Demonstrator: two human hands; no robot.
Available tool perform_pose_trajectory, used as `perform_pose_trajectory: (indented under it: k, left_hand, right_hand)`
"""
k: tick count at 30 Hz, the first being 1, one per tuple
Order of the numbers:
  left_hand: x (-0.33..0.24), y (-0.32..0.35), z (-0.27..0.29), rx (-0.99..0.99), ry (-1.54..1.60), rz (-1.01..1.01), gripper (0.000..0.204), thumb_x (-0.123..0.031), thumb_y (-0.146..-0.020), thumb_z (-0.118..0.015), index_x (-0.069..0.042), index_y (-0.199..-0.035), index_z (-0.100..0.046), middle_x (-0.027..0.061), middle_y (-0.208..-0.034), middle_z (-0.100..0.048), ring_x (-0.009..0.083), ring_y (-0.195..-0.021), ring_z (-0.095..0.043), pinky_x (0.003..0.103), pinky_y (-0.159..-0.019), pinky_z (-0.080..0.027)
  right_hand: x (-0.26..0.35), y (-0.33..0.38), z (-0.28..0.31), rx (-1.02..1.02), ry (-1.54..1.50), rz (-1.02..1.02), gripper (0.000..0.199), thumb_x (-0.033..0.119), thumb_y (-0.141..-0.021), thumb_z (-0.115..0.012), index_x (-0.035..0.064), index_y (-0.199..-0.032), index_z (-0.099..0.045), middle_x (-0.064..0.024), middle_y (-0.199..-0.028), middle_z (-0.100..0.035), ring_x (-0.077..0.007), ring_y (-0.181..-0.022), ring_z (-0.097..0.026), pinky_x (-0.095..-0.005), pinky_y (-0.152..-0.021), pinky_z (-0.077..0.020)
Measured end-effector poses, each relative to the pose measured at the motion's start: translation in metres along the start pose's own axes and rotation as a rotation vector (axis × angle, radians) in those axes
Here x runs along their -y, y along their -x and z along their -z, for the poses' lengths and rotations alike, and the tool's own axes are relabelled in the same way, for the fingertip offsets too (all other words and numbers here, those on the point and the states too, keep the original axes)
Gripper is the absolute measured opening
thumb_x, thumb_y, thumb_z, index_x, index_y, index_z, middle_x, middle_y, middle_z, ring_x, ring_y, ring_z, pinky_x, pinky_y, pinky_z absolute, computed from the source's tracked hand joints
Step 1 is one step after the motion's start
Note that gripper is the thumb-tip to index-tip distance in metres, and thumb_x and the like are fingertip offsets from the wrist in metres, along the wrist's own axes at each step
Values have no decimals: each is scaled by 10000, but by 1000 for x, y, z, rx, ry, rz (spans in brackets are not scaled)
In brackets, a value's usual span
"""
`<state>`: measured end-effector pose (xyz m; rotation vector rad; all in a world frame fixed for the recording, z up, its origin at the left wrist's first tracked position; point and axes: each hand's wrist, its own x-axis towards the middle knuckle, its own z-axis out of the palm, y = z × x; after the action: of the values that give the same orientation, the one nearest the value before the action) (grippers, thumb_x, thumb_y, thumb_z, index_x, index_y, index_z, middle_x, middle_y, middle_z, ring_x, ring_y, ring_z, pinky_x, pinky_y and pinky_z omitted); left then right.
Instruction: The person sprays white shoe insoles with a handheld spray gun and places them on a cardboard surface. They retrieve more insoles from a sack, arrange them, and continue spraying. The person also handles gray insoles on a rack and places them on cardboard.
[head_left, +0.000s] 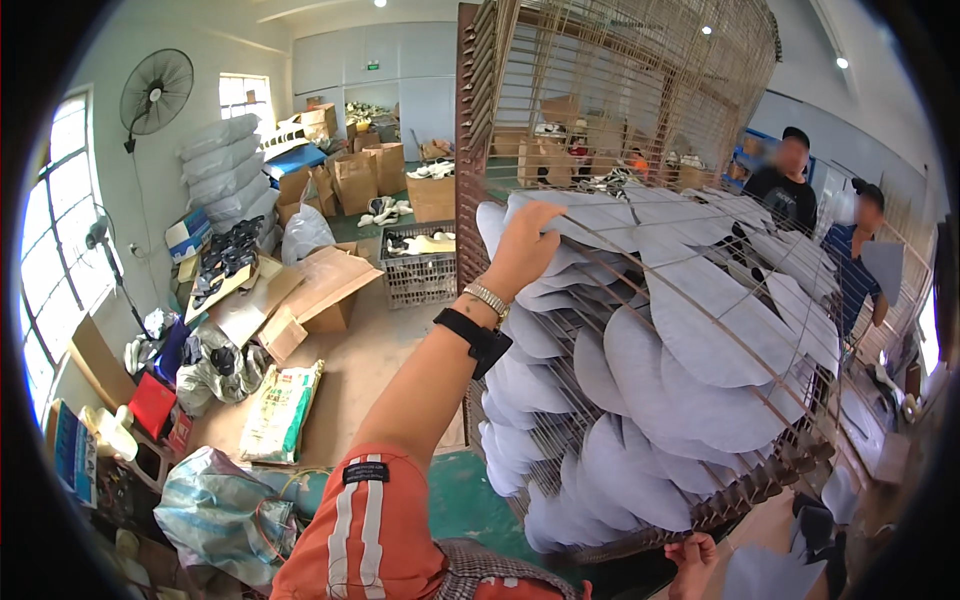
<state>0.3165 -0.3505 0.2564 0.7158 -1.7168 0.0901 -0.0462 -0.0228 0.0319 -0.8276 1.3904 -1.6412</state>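
Observation:
A tall wire rack [640, 90] stands right in front of me, its rows filled with several flat grey insole-shaped pieces [690, 340]. My left hand [522, 250] reaches up to the rack's left side and pinches the top edge of one grey piece [505, 215]. That wrist wears a metal bracelet and a black band, and the sleeve is orange. My right hand [692, 560] shows at the bottom edge with its fingers curled at the rack's dark lower bar [740, 495]. More grey pieces [760, 575] lie below, to the right of that hand.
Two people [800, 190] stand behind the rack at the right, one of them holding a grey piece. On the left are cardboard boxes [310, 290], a plastic crate [420, 270], filled bags [215, 515], stacked sacks, a wall fan [155, 90] and windows.

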Motion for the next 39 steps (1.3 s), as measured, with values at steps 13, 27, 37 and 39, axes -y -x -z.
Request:
perform_pose_trajectory:
  k: [13, 27, 37, 39]
  left_hand:
    - [142, -36, 43, -591, -13, 267, 446, -97, -830, -548, 18, -1249, -452, 200, -1117, -519, 322, -1022, -507, 373, -937, -383]
    - [265, -60, 46, -422, 257, 316, 499, -312, -975, -406, 47, -1320, -385, 203, -1341, -416, 305, -1231, -406, 355, -1033, -305]
    - [281, -59, 32, -469, 13, 344, 477, -338, -971, -370, 76, -1126, -550, 223, -1098, -592, 354, -1045, -536, 386, -920, -406]
    - [277, -59, 37, -482, 2, 341, 475, -344, -969, -366, 66, -1113, -560, 214, -1102, -592, 356, -1037, -538, 384, -913, -409]
  right_hand:
    - [-26, 7, -25, -377, 369, 312, 155, 56, -876, -536, -23, -1008, -551, -122, -913, -601, -222, -801, -584, -326, -671, -504]
    - [-65, -34, -99, -897, 189, 508, 211, 89, -881, -481, 11, -1068, -541, -132, -898, -582, -249, -782, -582, -357, -652, -496]
    - [-66, -52, -101, -926, 268, 523, 230, 123, -891, -473, 12, -1081, -538, -136, -928, -580, -249, -812, -582, -356, -675, -495]
    - [-64, -61, -102, -924, 276, 528, 235, 130, -893, -471, 12, -1084, -537, -137, -935, -580, -250, -819, -582, -356, -680, -495]
